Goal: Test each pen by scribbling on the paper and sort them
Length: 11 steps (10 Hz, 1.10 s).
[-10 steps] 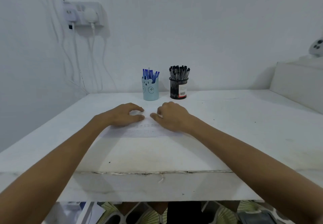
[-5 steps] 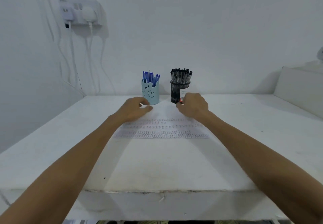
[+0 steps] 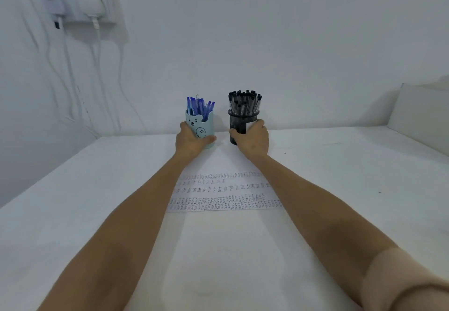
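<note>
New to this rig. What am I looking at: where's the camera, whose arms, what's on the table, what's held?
No robot: a person wears a wide-angle camera on the head, looking forward and down, so the bare arms are their own. On the white table lies a paper with rows of scribbles. At the back stand a light blue bear cup of blue pens and a black mesh cup of black pens. The left hand grips the bear cup, the right hand the mesh cup. Neither holds a pen.
</note>
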Each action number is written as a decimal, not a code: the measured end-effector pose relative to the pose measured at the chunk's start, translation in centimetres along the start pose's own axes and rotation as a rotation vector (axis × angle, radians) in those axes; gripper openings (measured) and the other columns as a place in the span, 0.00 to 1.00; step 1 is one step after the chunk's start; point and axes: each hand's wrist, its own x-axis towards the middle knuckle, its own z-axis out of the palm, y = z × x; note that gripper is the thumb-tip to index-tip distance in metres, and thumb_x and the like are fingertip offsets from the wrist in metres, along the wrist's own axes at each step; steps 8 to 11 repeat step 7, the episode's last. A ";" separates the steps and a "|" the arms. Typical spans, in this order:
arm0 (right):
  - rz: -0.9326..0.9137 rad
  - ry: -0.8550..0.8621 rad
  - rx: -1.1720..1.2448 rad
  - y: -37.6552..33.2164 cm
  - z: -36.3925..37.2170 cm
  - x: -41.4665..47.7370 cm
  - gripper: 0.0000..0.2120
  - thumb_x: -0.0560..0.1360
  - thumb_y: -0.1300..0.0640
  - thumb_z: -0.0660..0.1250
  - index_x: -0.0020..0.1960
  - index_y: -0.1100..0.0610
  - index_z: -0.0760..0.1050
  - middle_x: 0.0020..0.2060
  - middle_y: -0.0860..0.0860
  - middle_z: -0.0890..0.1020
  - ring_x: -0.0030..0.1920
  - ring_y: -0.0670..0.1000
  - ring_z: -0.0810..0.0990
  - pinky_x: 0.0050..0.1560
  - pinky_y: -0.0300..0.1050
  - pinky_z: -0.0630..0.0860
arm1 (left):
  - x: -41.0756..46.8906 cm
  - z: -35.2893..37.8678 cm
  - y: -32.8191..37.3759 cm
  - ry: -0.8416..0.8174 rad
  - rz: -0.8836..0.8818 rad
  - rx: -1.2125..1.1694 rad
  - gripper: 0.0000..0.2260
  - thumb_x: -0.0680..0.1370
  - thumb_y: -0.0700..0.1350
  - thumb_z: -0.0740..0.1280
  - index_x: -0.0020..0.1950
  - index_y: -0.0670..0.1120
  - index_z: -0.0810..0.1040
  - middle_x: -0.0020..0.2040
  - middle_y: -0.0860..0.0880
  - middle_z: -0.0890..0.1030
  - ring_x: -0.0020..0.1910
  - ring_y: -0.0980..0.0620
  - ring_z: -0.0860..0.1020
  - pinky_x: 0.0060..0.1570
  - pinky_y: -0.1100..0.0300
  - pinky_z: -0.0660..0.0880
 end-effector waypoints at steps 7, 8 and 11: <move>-0.039 -0.219 -0.229 -2.3 -5.0 -6.8 0.35 0.70 0.40 0.75 0.63 0.61 0.67 0.53 0.53 0.77 0.54 0.57 0.79 0.44 0.47 0.74 | -6.3 -3.3 0.7 -0.074 -0.001 0.104 0.42 0.69 0.57 0.81 0.71 0.40 0.63 0.65 0.45 0.75 0.65 0.44 0.77 0.51 0.57 0.75; -0.039 -0.219 -0.229 -2.3 -5.0 -6.8 0.35 0.70 0.40 0.75 0.63 0.61 0.67 0.53 0.53 0.77 0.54 0.57 0.79 0.44 0.47 0.74 | -6.3 -3.3 0.7 -0.074 -0.001 0.104 0.42 0.69 0.57 0.81 0.71 0.40 0.63 0.65 0.45 0.75 0.65 0.44 0.77 0.51 0.57 0.75; -0.039 -0.219 -0.229 -2.3 -5.0 -6.8 0.35 0.70 0.40 0.75 0.63 0.61 0.67 0.53 0.53 0.77 0.54 0.57 0.79 0.44 0.47 0.74 | -6.3 -3.3 0.7 -0.074 -0.001 0.104 0.42 0.69 0.57 0.81 0.71 0.40 0.63 0.65 0.45 0.75 0.65 0.44 0.77 0.51 0.57 0.75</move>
